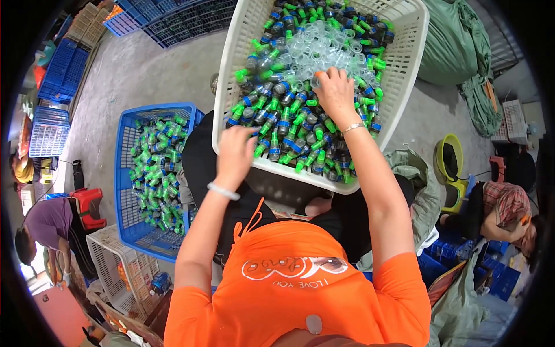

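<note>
A white slatted basket (224,104) in front of me holds many small dark bottles (284,118) with green tops and blue bands. Heaped on them is a pile of clear plastic caps (324,46). My right hand (336,95) reaches into the near edge of that pile, its fingers bent down and closed at a clear cap. A small orange spot shows by its fingertips. My left hand (234,155) is over the basket's left rim, blurred, fingertips towards the bottles; whether it holds one is unclear.
A blue basket (123,168) of similar green-topped bottles stands at my left. Stacked blue crates (185,26) are at the back. Green sacks (454,49) and a yellow-green tub (448,153) lie right. One person (52,222) bends at far left, another (503,211) sits far right.
</note>
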`<action>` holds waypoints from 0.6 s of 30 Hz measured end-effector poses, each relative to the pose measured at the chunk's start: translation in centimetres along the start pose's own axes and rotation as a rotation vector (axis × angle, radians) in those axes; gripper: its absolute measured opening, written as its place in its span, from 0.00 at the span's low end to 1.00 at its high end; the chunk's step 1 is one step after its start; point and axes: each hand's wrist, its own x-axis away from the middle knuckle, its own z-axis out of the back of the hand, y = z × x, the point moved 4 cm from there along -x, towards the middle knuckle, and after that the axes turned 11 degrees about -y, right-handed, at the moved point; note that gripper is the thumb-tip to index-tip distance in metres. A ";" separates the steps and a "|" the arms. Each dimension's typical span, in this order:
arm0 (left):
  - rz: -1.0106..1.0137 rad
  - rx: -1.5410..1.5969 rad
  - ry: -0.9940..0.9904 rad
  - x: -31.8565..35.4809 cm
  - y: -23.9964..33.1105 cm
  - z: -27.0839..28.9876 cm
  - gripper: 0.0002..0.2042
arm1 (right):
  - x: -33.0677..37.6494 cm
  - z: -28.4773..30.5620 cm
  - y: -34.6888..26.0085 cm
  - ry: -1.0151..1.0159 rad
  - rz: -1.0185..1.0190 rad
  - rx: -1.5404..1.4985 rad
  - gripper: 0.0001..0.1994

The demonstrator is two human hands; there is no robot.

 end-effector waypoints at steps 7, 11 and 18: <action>0.022 -0.298 -0.162 -6.1 1.0 -7.3 0.21 | 3.3 3.7 -1.1 0.182 -0.044 -0.496 0.17; 0.086 -0.295 -0.238 -5.4 0.3 -7.8 0.24 | 7.5 5.3 -2.4 0.102 0.016 -0.624 0.17; 0.164 0.214 -0.215 -3.3 -1.6 -5.2 0.22 | 11.1 4.9 -4.3 0.010 0.114 -0.678 0.18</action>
